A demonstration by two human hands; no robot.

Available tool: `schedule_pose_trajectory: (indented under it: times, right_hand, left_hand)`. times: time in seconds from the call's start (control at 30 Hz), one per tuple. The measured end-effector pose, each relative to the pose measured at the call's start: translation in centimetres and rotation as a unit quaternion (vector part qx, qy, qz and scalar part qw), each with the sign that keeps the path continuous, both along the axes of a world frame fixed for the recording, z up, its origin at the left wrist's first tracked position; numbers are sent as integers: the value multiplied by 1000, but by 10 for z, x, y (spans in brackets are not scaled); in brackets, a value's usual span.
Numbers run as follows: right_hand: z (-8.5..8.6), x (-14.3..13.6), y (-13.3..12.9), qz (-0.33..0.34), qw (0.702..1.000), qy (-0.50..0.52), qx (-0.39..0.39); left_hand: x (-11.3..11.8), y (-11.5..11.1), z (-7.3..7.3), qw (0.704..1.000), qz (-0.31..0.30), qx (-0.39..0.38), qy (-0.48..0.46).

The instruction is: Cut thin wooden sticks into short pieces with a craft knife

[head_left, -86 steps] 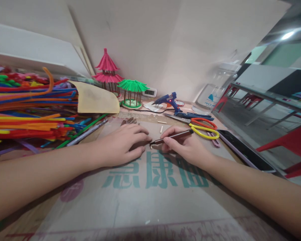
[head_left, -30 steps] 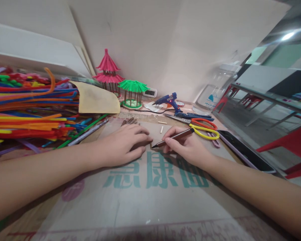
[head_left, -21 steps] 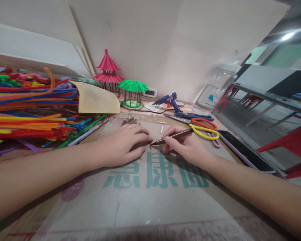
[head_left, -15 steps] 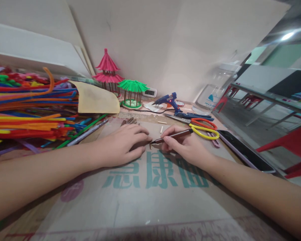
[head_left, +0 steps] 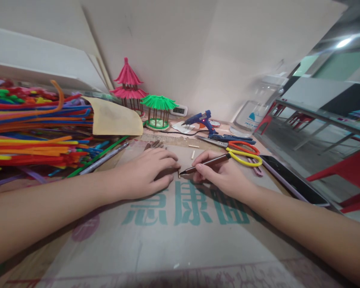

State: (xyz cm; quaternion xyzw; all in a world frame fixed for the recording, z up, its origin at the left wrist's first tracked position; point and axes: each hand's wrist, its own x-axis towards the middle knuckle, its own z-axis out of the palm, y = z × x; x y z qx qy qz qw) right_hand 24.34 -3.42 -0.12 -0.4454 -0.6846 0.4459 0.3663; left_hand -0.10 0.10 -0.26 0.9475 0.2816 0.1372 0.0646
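My right hand [head_left: 217, 172] grips a brown marker [head_left: 211, 162], its dark tip touching a short thin wooden stick [head_left: 179, 174]. That stick stands out from under the fingertips of my left hand [head_left: 150, 170], which rests palm down on the sheet and pins the stick's far end. Part of the stick's surface looks brown. Two pale short sticks lie beyond my hands: one stick [head_left: 193, 155] points away from me, the other stick [head_left: 193, 146] lies crosswise. Several brown sticks [head_left: 154, 145] lie just behind my left hand.
Coloured pipe cleaners [head_left: 42, 116] are heaped at left. A pink pagoda model [head_left: 128, 86] and a green-roofed pavilion [head_left: 158, 104] stand at the back, near a blue glue gun [head_left: 201, 119]. Scissors [head_left: 245, 158], a phone [head_left: 291, 180] and a clear plastic jug [head_left: 249, 114] are at right.
The marker tip has shifted slightly along the stick, toward me. The stick has turned a little under my left fingertips. Everything else stays where it was.
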Motion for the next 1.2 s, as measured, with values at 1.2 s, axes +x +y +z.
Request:
schedule_pose_trajectory:
  times: [1.2]
  right_hand:
    - [-1,1,0,16,1000,6,10]
  left_hand:
    - [0,0,-1,1000,3,3,0]
